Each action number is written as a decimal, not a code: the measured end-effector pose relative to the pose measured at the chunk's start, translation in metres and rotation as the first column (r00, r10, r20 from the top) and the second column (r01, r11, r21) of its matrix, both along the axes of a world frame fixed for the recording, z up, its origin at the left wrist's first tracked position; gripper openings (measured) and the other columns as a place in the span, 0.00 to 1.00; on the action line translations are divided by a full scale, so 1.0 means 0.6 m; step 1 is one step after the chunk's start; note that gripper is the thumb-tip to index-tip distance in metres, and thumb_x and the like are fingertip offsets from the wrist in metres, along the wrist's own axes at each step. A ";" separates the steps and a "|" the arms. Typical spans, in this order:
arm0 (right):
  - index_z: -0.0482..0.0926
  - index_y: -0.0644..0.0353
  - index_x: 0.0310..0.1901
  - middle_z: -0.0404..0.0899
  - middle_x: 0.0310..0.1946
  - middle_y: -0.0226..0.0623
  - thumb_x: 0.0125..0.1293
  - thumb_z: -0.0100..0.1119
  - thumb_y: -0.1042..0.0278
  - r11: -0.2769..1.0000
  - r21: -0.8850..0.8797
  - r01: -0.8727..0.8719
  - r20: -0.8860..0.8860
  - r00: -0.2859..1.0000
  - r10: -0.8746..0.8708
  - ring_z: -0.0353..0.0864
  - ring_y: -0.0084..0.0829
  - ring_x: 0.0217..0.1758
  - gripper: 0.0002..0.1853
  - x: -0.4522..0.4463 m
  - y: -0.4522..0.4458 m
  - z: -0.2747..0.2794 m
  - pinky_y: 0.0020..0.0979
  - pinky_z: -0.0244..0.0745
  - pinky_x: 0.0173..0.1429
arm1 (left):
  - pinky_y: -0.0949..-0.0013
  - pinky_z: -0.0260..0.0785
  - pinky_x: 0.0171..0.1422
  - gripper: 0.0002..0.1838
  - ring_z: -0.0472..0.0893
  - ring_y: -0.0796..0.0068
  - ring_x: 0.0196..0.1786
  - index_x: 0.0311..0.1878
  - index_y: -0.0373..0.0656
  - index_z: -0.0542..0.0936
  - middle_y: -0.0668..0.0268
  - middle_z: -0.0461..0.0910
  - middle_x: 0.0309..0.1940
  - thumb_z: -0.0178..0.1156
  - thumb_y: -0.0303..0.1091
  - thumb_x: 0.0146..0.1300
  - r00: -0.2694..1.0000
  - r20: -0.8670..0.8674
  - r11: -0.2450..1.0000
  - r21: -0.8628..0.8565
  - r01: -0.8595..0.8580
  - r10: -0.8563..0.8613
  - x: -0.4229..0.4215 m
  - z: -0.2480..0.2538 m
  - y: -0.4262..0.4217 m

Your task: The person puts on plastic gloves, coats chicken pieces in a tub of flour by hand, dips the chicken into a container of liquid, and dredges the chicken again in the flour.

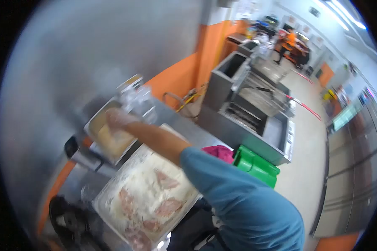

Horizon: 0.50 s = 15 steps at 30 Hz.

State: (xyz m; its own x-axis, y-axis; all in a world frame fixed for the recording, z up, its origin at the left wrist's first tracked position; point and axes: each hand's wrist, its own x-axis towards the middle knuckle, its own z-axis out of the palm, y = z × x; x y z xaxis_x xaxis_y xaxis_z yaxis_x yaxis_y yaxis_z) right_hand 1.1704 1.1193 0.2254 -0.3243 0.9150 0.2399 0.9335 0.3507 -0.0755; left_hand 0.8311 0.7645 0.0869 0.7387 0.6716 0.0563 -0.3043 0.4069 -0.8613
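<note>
Pan (pixel 100 145) around right hand (pixel 119 119), long axis toward lower right

Pink raw meat pieces (pixel 169 207), irregular, patchily coated, lying spread through loose, uneven white powder (pixel 142 171) inside large tray (pixel 105 221); pale yellowish contents (pixel 113 144) in smaller rectangular pan (pixel 86 127) just beside that tray, surface partly hidden.
</note>
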 end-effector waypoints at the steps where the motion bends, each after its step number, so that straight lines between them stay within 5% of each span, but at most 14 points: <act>1: 0.78 0.59 0.26 0.75 0.28 0.41 0.38 0.58 0.52 1.000 -0.017 -0.016 0.080 0.997 0.017 0.75 0.35 0.36 0.19 -0.001 0.030 -0.028 0.34 0.68 0.42 | 0.62 0.66 0.31 0.19 0.73 0.65 0.31 0.50 0.44 0.67 0.62 0.74 0.34 0.53 0.32 0.53 0.998 0.061 1.000 0.020 0.017 -0.018 0.003 -0.007 -0.006; 2: 0.78 0.59 0.23 0.74 0.24 0.39 0.30 0.64 0.41 0.999 -0.034 -0.034 0.157 0.987 0.039 0.74 0.37 0.34 0.26 -0.004 0.055 -0.052 0.38 0.68 0.42 | 0.62 0.66 0.30 0.18 0.74 0.65 0.30 0.49 0.44 0.67 0.63 0.74 0.33 0.53 0.32 0.53 0.992 0.118 0.999 0.018 0.033 -0.035 0.000 -0.028 -0.017; 3: 0.78 0.58 0.25 0.74 0.28 0.39 0.30 0.64 0.39 0.992 0.127 0.006 0.108 0.994 -0.020 0.72 0.37 0.39 0.28 -0.002 0.112 -0.134 0.38 0.65 0.47 | 0.71 0.63 0.26 0.16 0.70 0.76 0.25 0.46 0.48 0.70 0.69 0.73 0.29 0.56 0.35 0.53 0.946 0.319 0.997 -0.023 0.068 -0.057 -0.012 -0.074 -0.022; 5: 0.77 0.63 0.30 0.73 0.30 0.44 0.30 0.65 0.42 0.995 0.035 -0.089 0.006 0.996 0.088 0.72 0.39 0.40 0.31 0.004 0.089 -0.108 0.37 0.66 0.47 | 0.73 0.59 0.18 0.08 0.69 0.79 0.18 0.34 0.49 0.75 0.71 0.74 0.24 0.54 0.41 0.55 0.986 0.086 0.985 0.115 0.133 -0.143 0.018 0.005 0.018; 6: 0.78 0.60 0.30 0.74 0.29 0.41 0.35 0.62 0.43 0.997 -0.042 -0.058 0.039 0.997 0.060 0.73 0.37 0.38 0.27 -0.001 0.078 -0.084 0.35 0.67 0.45 | 0.74 0.57 0.17 0.09 0.68 0.80 0.16 0.34 0.48 0.75 0.72 0.72 0.20 0.52 0.41 0.56 0.990 -0.064 0.988 0.084 0.130 -0.125 0.004 -0.020 0.017; 8: 0.79 0.56 0.29 0.75 0.28 0.37 0.45 0.57 0.46 0.976 -0.201 0.082 0.235 0.971 -0.033 0.74 0.32 0.36 0.20 -0.032 0.026 -0.013 0.33 0.69 0.42 | 0.75 0.56 0.16 0.10 0.66 0.80 0.15 0.36 0.47 0.74 0.72 0.70 0.19 0.50 0.41 0.57 0.996 -0.070 0.984 0.165 0.070 -0.059 0.012 0.000 0.028; 9: 0.80 0.53 0.28 0.75 0.27 0.34 0.50 0.55 0.47 0.970 -0.222 0.100 0.310 0.950 -0.027 0.75 0.30 0.34 0.17 -0.044 0.009 0.012 0.32 0.70 0.40 | 0.73 0.59 0.18 0.10 0.67 0.77 0.17 0.36 0.45 0.74 0.69 0.71 0.21 0.49 0.40 0.57 0.945 0.312 0.967 -0.255 -0.020 0.102 0.018 -0.007 0.023; 11: 0.78 0.60 0.23 0.76 0.23 0.40 0.51 0.52 0.66 0.984 0.037 -0.174 0.354 0.923 0.150 0.76 0.28 0.27 0.08 -0.027 0.013 -0.016 0.28 0.69 0.32 | 0.69 0.64 0.23 0.11 0.70 0.71 0.21 0.38 0.42 0.74 0.64 0.72 0.24 0.47 0.37 0.56 0.413 0.781 0.730 -0.606 0.316 0.469 0.032 0.005 0.032; 12: 0.76 0.60 0.24 0.75 0.22 0.40 0.50 0.53 0.67 0.956 0.076 -0.284 0.115 0.955 0.275 0.75 0.31 0.27 0.06 0.011 0.039 -0.045 0.29 0.68 0.32 | 0.68 0.65 0.26 0.12 0.72 0.68 0.24 0.38 0.41 0.73 0.61 0.73 0.26 0.47 0.36 0.56 0.033 0.841 0.698 -0.469 0.541 0.540 0.039 0.049 0.033; 13: 0.75 0.60 0.26 0.74 0.23 0.41 0.50 0.54 0.68 0.940 0.091 -0.330 0.039 0.944 0.327 0.74 0.32 0.27 0.06 0.011 0.043 -0.052 0.30 0.67 0.32 | 0.66 0.67 0.29 0.12 0.73 0.65 0.26 0.39 0.39 0.73 0.59 0.73 0.28 0.47 0.35 0.55 -0.330 0.725 0.678 -0.250 0.691 0.604 0.040 0.069 0.031; 14: 0.74 0.60 0.27 0.73 0.23 0.41 0.49 0.54 0.68 0.920 0.108 -0.376 -0.033 0.924 0.381 0.74 0.34 0.27 0.06 0.011 0.047 -0.058 0.31 0.67 0.31 | 0.63 0.67 0.37 0.14 0.73 0.59 0.33 0.40 0.37 0.73 0.54 0.73 0.31 0.46 0.34 0.54 -0.471 0.543 0.667 -0.243 0.704 0.695 0.039 0.059 0.022; 15: 0.74 0.61 0.28 0.74 0.23 0.41 0.49 0.55 0.68 0.921 0.100 -0.375 0.070 0.926 0.370 0.74 0.34 0.28 0.07 -0.002 -0.009 0.002 0.31 0.67 0.31 | 0.64 0.67 0.37 0.14 0.73 0.59 0.34 0.40 0.37 0.73 0.54 0.73 0.31 0.47 0.35 0.54 -0.394 0.597 0.649 -0.296 0.701 0.699 0.039 0.064 0.020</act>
